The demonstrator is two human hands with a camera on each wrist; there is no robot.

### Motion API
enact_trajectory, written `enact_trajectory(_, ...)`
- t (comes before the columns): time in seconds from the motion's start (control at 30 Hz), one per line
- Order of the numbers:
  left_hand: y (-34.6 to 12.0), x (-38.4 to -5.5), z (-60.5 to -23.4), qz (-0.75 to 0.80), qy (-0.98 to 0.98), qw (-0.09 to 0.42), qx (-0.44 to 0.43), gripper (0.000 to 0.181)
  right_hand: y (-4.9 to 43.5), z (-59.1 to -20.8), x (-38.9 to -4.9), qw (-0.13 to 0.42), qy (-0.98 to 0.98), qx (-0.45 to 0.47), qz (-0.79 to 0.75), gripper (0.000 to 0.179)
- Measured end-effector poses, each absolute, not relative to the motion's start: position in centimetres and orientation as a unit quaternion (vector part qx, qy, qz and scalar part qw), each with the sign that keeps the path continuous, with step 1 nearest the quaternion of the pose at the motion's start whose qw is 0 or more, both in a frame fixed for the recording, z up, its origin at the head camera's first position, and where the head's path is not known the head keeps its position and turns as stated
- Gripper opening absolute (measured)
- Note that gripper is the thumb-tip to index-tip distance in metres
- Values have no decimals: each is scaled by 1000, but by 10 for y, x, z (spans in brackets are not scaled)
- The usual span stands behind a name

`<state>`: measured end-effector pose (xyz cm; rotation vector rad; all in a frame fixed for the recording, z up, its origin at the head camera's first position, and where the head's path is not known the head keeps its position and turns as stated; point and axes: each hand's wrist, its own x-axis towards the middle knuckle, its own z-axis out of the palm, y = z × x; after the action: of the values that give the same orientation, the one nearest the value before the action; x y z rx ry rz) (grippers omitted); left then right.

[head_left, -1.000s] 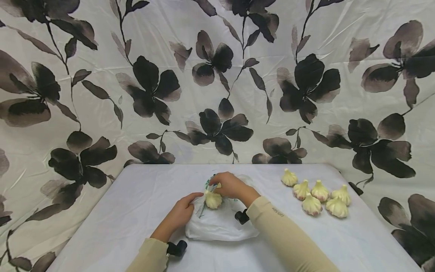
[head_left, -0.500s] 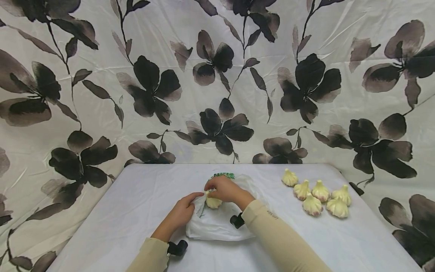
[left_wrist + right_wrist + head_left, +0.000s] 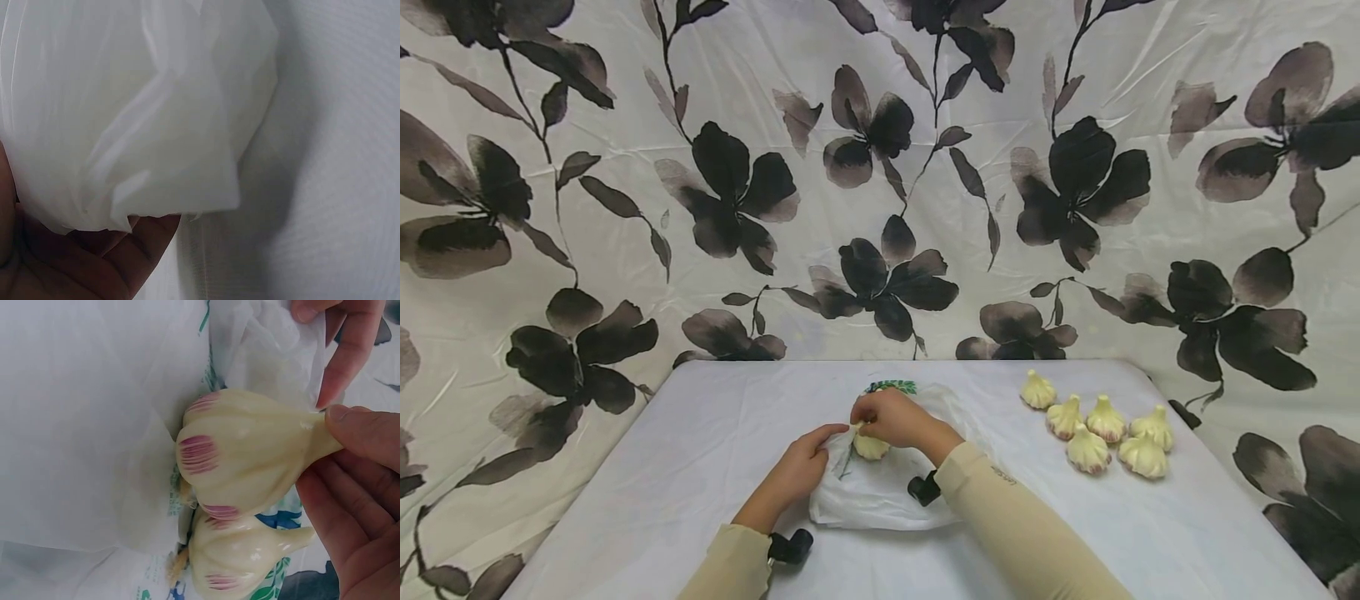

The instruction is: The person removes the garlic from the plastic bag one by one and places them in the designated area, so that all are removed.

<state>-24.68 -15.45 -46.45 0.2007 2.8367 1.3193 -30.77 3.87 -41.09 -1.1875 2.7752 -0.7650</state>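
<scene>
My right hand point(image 3: 898, 417) pinches a garlic bulb point(image 3: 244, 450) by its neck between thumb and fingers. The bulb is cream-coloured with purple streaks, and its root end points into the mouth of a white plastic bag point(image 3: 887, 504) with green print. Below it in the right wrist view lies a second garlic bulb point(image 3: 234, 559) at the bag's opening. With thumb and fingers, my left hand point(image 3: 801, 467) holds the bag's left edge. The left wrist view shows the bag's film point(image 3: 125, 125) hiding part of that hand's fingers.
Several garlic bulbs point(image 3: 1107, 421) sit in a loose group at the table's back right. A white cloth covers the table point(image 3: 647, 500). Behind its far edge hangs a floral curtain point(image 3: 970, 250). A black camera point(image 3: 792, 547) is on the left wrist.
My right hand has shifted slightly left, closer to the left hand, and now grips the bulb's neck; the bag's green print behind it came into view. The left hand has stayed put.
</scene>
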Motion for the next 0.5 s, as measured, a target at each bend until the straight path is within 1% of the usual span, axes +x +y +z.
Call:
enact_trajectory(0.3,-154,-248,-465,423,904,1,67,47,44,-406,-302,16,885,-389,-257,14)
enact_trajectory(0.5,-154,-248,-465,418,906,-1,69,47,48,-400,-299,2,881,-398,-255,14)
